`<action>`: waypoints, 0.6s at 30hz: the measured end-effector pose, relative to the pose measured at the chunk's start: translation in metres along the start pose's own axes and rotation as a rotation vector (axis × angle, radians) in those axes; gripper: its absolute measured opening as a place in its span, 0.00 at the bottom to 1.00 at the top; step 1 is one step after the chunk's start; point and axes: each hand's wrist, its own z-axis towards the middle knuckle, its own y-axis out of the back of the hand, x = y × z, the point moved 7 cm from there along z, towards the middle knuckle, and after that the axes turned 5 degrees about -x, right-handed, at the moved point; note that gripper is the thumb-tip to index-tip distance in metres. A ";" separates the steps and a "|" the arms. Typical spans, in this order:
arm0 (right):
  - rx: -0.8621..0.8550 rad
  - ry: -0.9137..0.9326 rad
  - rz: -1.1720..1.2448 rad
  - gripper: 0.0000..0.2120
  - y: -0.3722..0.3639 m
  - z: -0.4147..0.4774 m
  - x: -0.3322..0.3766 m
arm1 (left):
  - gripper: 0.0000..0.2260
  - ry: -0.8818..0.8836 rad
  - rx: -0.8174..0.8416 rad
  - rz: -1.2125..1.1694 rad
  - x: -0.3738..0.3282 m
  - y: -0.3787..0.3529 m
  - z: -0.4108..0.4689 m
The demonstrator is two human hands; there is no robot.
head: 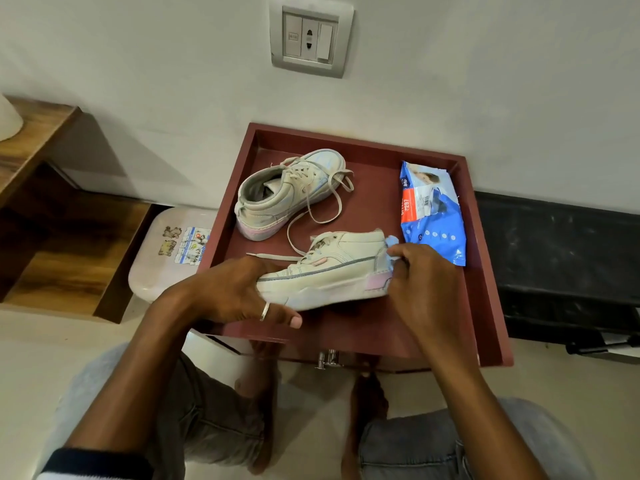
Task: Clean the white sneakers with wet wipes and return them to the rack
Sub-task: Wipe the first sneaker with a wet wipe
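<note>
L hand (239, 292) grip clamped round toe end of near sneaker (332, 271) to steady it at front of red tabletop (374, 188) while R hand (426, 282) grip pinches wet wipe (392, 242) vs heel to scrub, 2nd sneaker (291, 192) parked behind, wipes pack (433, 216) at right w/in reach.

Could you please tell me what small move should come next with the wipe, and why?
Probably draw the wipe along the side of the near sneaker, toward the toe. The right hand pinches it against the heel, the left hand grips the toe end, and the whole side faces up, exposed.
</note>
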 end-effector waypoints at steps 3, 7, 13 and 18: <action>-0.019 0.168 -0.019 0.18 -0.014 -0.017 0.040 | 0.36 0.001 -0.012 -0.014 -0.001 0.001 0.003; 0.063 0.362 -0.086 0.22 -0.026 -0.044 0.080 | 0.32 -0.007 -0.024 0.025 -0.002 0.000 0.002; 0.057 0.000 -0.111 0.14 -0.013 0.011 -0.012 | 0.30 -0.052 -0.026 0.040 -0.007 -0.001 -0.001; -0.024 -0.093 -0.007 0.14 -0.015 0.005 -0.006 | 0.30 -0.044 -0.030 0.081 -0.003 -0.002 -0.005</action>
